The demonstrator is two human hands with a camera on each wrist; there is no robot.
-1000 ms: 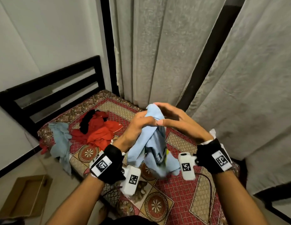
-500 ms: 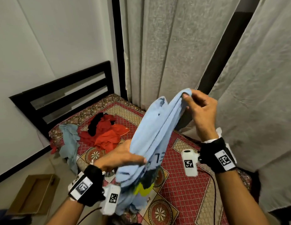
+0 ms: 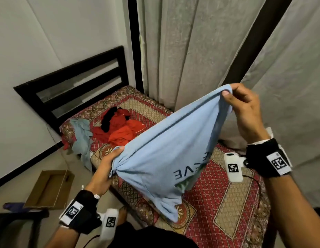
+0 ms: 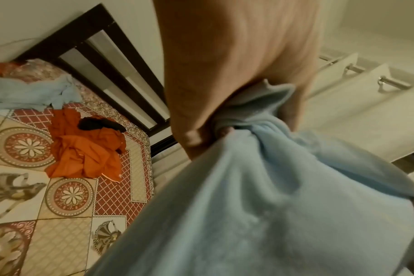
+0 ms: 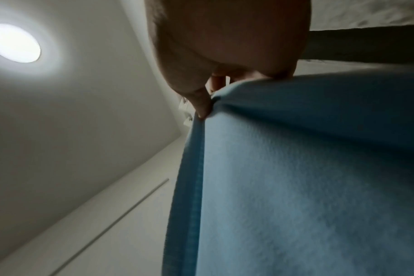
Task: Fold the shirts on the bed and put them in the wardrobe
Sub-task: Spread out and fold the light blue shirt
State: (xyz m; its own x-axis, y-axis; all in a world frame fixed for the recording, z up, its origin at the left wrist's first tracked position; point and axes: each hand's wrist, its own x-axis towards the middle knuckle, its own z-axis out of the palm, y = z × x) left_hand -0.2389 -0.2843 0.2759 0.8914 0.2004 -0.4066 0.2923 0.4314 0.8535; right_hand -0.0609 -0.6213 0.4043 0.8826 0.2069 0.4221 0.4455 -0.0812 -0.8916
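Observation:
A light blue shirt (image 3: 166, 149) with dark lettering hangs stretched in the air over the bed (image 3: 232, 203). My left hand (image 3: 111, 165) grips a bunched corner of it low on the left; the left wrist view shows the fingers curled round the cloth (image 4: 260, 134). My right hand (image 3: 234, 101) pinches the upper corner, higher and to the right, thumb on the hem (image 5: 201, 110). A crumpled red shirt (image 3: 120, 129) with a black piece on it and a pale blue-grey garment (image 3: 82, 135) lie near the head of the bed.
A black slatted headboard (image 3: 75, 83) stands at the far end against the wall. Grey curtains (image 3: 182, 51) hang behind and to the right of the bed. An open cardboard box (image 3: 48, 188) sits on the floor at the left.
The blue shirt was bunched between both hands close together. My right hand has risen up and right, my left has dropped left, and the shirt is now spread out between them.

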